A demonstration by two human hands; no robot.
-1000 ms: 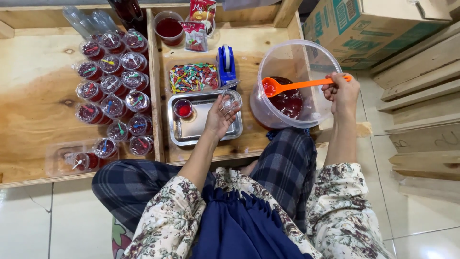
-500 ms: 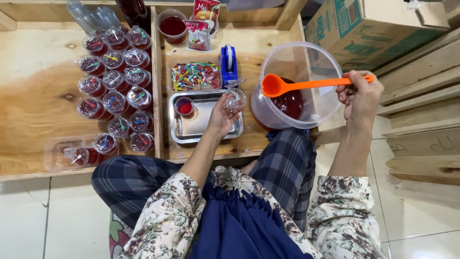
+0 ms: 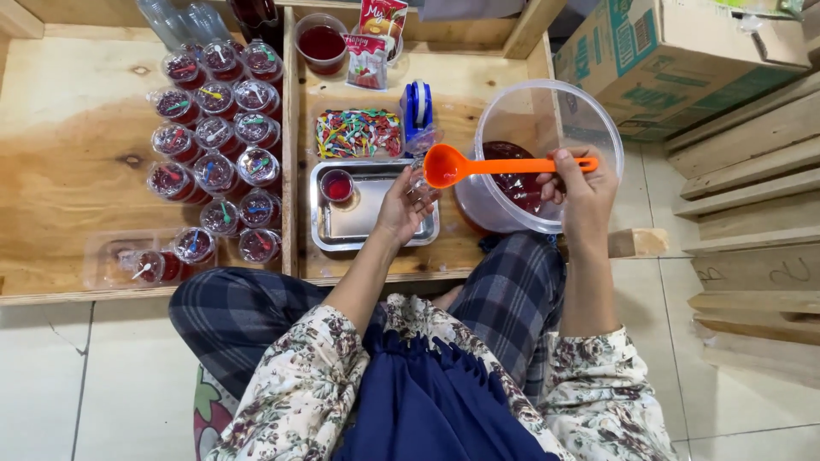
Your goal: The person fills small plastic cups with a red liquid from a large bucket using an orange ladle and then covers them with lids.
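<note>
Over the steel tray (image 3: 359, 230), the right hand (image 3: 574, 189) grips an orange plastic ladle (image 3: 478, 165) above the small clear cup (image 3: 420, 177) pinched in the left hand (image 3: 401, 209).

Two red-and-white sachets (image 3: 372, 38) stand top centre; a green-printed cardboard box (image 3: 675, 51) (brown) sits top right.

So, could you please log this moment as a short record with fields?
left hand: holds a small clear cup over the metal tray
right hand: grips the orange ladle, its bowl beside the cup
clear bucket: red liquid at the bottom
tray contents: one filled red cup
left side: rows of lidded red cups on the wooden board
</note>
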